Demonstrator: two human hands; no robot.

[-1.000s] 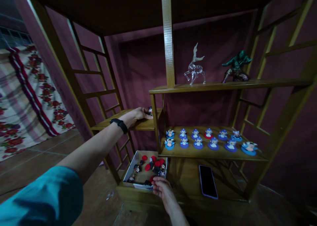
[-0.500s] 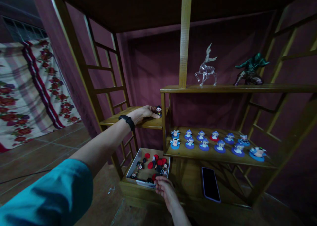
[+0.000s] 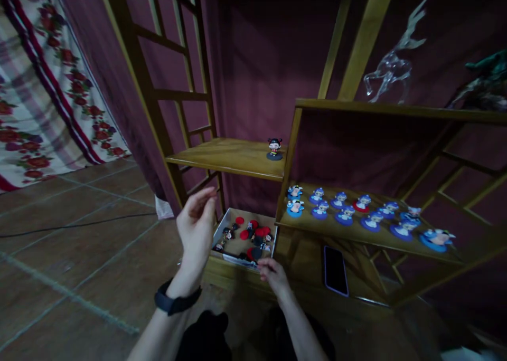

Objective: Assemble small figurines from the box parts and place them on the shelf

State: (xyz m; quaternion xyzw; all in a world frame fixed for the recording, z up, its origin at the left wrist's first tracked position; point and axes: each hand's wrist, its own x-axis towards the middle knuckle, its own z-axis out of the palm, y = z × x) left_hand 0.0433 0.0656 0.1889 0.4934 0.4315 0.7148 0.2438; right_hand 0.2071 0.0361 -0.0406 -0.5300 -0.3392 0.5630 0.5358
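Observation:
A small figurine with black hair buns (image 3: 274, 148) stands upright on a dark round base on the left shelf board (image 3: 225, 155). My left hand (image 3: 195, 224) is raised in front of and below that board, apart from the figurine; its fingers curl loosely and nothing shows in them. By the front right corner of a shallow cardboard box (image 3: 233, 259), my right hand (image 3: 273, 276) has its fingertips drawn together; what they hold, if anything, is hidden. Loose figurines (image 3: 228, 233) and red round bases (image 3: 262, 231) lie in the box.
Two rows of blue and purple figurines (image 3: 344, 214) stand on the right shelf. A phone (image 3: 335, 271) lies on the bottom board. Above are a clear deer statuette (image 3: 390, 70) and a dark green statuette (image 3: 485, 84). A cable (image 3: 79, 226) crosses the tiled floor.
My left hand has let go of the black-haired figurine and drawn back toward me, leaving it standing on the shelf. My right hand stays by the box. The view has shifted left and down.

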